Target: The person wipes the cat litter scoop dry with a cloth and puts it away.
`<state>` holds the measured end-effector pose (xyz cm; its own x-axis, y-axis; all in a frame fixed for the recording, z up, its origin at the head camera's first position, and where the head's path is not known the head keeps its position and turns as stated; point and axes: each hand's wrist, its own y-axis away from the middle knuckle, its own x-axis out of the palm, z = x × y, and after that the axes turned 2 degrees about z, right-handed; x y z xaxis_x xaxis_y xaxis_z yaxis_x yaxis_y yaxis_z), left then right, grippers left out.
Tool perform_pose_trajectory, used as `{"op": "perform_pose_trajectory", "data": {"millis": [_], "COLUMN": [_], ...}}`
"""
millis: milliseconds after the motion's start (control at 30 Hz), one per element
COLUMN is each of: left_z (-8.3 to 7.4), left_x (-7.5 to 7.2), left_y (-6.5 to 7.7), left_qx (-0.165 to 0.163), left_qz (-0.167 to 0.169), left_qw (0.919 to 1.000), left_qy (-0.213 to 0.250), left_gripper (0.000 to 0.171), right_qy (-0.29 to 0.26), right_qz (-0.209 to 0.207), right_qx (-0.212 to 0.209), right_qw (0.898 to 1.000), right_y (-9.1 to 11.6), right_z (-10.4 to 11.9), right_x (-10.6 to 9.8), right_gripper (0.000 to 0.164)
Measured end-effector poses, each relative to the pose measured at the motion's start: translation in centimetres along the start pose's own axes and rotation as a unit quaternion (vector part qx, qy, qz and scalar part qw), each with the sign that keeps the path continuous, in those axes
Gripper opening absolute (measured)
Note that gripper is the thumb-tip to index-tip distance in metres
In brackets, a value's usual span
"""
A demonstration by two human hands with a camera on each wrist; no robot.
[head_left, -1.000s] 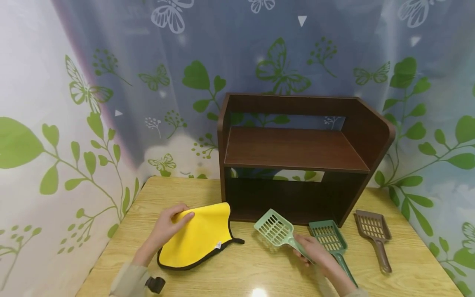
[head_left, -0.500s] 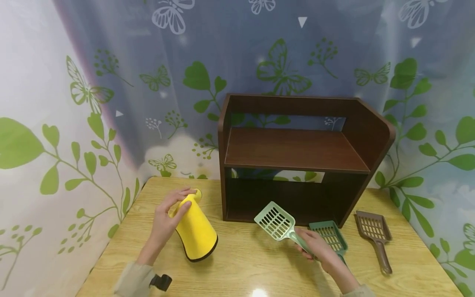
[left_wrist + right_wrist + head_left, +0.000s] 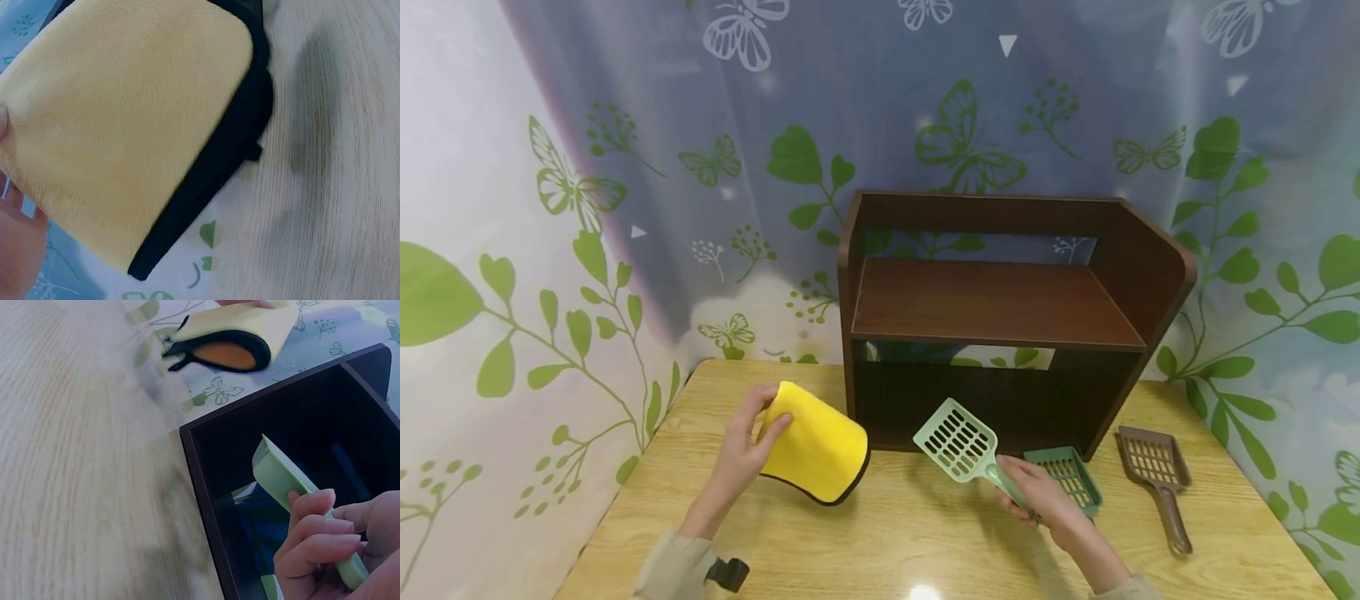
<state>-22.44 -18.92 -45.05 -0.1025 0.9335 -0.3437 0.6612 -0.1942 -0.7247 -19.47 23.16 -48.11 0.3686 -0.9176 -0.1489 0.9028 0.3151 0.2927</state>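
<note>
My left hand [image 3: 747,454] pinches a yellow cloth [image 3: 816,446] with black edging, thumb in front and fingers behind. In the left wrist view the folded cloth [image 3: 137,119] fills much of the picture, raised over the table. My right hand [image 3: 1037,492] grips the handle of a light green slotted litter scoop [image 3: 957,442], its head tilted up in front of the shelf's lower opening. The right wrist view shows curled fingers round the scoop's handle [image 3: 353,570]. A darker green scoop [image 3: 1066,471] lies on the table behind the right hand, its handle hidden.
A dark brown two-tier shelf [image 3: 1000,300] stands at the back of the wooden table [image 3: 880,542]. To its right lies a brown slotted scoop [image 3: 1157,471]. A curtain [image 3: 647,167] printed with leaves and butterflies hangs behind and along the sides.
The left hand has lifted the yellow cloth, which is now folded over and swung to the right. The light green scoop has risen slightly, still in the right hand.
</note>
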Motion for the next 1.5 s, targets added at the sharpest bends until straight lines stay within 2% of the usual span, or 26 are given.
{"op": "perform_pose_trajectory", "data": {"millis": [133,267,367,467,633,767,933,1067,1167,1233,1333,1500], "left_z": [0.9,0.0,-0.6,-0.3,0.9,0.9,-0.3,-1.2,-1.5,-1.8,-2.3,-3.5], "left_x": [0.5,0.7,0.7,0.8,1.3,1.8,2.8,4.2,5.4,6.1,7.0,8.2], "left_y": [0.1,-0.3,-0.5,-0.5,-0.5,-1.1,-2.6,-3.8,-4.6,-5.1,-5.8,-6.7], "left_qx": [0.001,-0.018,-0.026,-0.025,-0.008,0.006,0.051,0.089,0.135,0.171,0.22,0.285], "left_qz": [-0.019,-0.039,-0.033,-0.021,-0.023,-0.019,0.006,0.047,0.077,0.094,0.111,0.134], "left_qw": [0.9998,0.999,0.9991,0.9993,0.9993,0.9976,0.9879,0.9785,0.9653,0.951,0.924,0.8705], "left_qy": [0.0,0.008,-0.006,-0.016,-0.03,-0.066,-0.146,-0.18,-0.21,-0.24,-0.292,-0.378], "left_gripper": [0.045,0.046,0.043,0.037,0.032,0.024,0.016,0.018,0.02,0.021,0.022,0.024], "right_qy": [-0.009,-0.017,-0.02,-0.024,-0.043,-0.044,-0.041,-0.047,-0.043,-0.035,-0.022,-0.017], "right_qz": [0.008,0.02,0.025,0.029,0.043,0.049,0.066,0.078,0.075,0.071,0.069,0.08], "right_qx": [-0.007,-0.012,-0.008,-0.005,0.002,0.001,-0.012,-0.014,-0.007,-0.001,0.005,0.002], "right_qw": [1.0,1.0,0.999,0.999,0.998,0.998,0.997,0.996,0.996,0.997,0.997,0.997], "right_y": [0.0,0.1,0.2,0.4,0.4,0.5,0.7,0.7,0.7,0.7,0.6,0.6], "right_z": [0.4,0.7,0.9,1.1,1.1,1.2,1.5,1.6,1.7,1.6,1.6,1.8], "right_x": [-0.1,-0.3,-0.3,-0.4,-0.4,-0.3,0.1,0.5,1.0,1.3,1.8,2.7], "right_gripper": [0.065,0.062,0.056,0.054,0.056,0.056,0.053,0.052,0.053,0.055,0.056,0.056]}}
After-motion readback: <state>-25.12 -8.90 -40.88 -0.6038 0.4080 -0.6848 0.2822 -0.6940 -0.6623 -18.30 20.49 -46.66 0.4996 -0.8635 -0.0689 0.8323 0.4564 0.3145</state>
